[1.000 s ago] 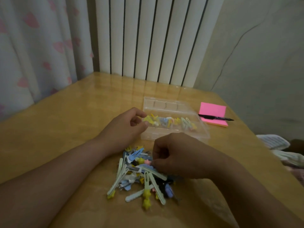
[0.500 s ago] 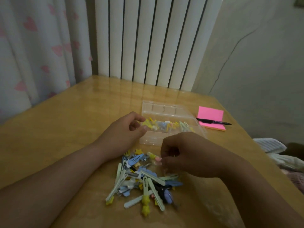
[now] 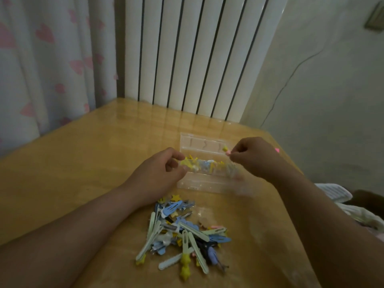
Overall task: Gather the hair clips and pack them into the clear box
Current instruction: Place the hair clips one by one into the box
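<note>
Head camera view, looking down at a wooden table in dim light. My right hand has lifted away from the pile of hair clips, where it was picking half a second ago, and now hangs over the far right end of the clear box. That means one more clip is about to join the ones already packed, while most of the clips are yet to be gathered.

My right thumb and forefinger are pinched nearly closed on a small clip, pink and yellow as far as the blur lets me tell, its tip poking out to the left above the box. The other fingers are curled in.

My left hand has stayed at the left end of the box, fingers bent and partly closed, thumb and fingertips touching the box edge beside a row of yellow and blue clips inside. It seems to steady the box.

The loose pile lies on the table near me, between my forearms, well short of the box.
</note>
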